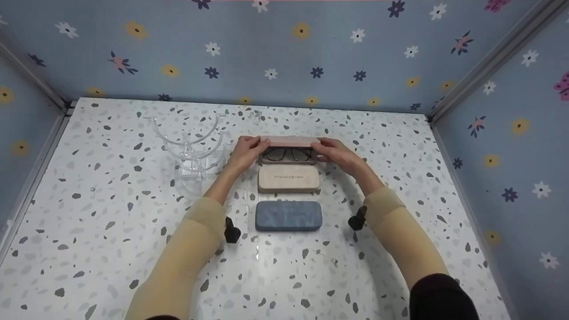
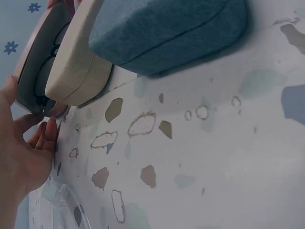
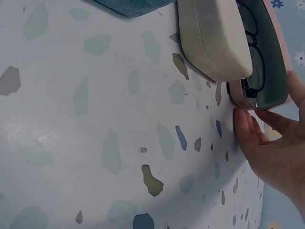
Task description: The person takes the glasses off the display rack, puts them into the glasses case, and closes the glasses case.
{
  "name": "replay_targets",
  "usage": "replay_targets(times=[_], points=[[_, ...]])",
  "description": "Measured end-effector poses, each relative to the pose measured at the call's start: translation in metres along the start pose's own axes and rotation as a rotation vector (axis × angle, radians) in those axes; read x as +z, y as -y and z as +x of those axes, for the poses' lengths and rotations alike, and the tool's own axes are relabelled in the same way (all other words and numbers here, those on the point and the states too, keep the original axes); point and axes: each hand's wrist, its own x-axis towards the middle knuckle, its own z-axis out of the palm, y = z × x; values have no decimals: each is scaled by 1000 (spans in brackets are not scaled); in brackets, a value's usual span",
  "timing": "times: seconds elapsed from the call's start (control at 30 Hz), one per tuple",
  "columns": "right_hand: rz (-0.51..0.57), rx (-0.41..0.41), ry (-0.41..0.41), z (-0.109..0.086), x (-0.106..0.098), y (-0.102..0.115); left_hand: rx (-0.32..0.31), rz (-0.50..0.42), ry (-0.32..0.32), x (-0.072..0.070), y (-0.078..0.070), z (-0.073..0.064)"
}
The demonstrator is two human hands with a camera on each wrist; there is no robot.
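Note:
A pink glasses case [image 1: 291,141] lies farthest back in a column of three cases, its lid raised. Dark-framed glasses [image 1: 288,154] sit inside; both wrist views show part of the frame against the grey lining. My left hand [image 1: 244,155] grips the left end, thumb on the lid and fingers lower at the end. At the opposite end my right hand [image 1: 341,155] holds the case in the same way, thumb at the lid [image 3: 281,43] and fingers by the base. Just in front is a closed cream glasses case [image 1: 289,180], and nearest me a closed blue glasses case [image 1: 289,216].
Left of my left hand stands a clear plastic rack [image 1: 200,155] with curved arms, close to that forearm. A small clear piece [image 1: 257,117] lies behind the cases. The speckled white table [image 1: 382,275] meets flowered blue panels [image 1: 284,53] at the back and sides.

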Motion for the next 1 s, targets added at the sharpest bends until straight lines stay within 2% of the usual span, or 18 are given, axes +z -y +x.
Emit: replay_targets(times=[0.17, 0.3, 0.57, 0.8, 1.0], points=[[-50, -96, 34, -1, -1, -7, 57, 50, 5, 1, 8, -2], [-124, -157, 7, -1, 2, -11, 94, 83, 0, 3, 13, -3], [-281, -221, -86, 1, 11, -13, 86, 86, -1, 3, 16, -8], [-310, -225, -130, 1, 12, -12, 84, 75, -23, 5, 13, -10], [-308, -247, -133, 2, 13, -12, 90, 51, -28, 6, 13, -10]])
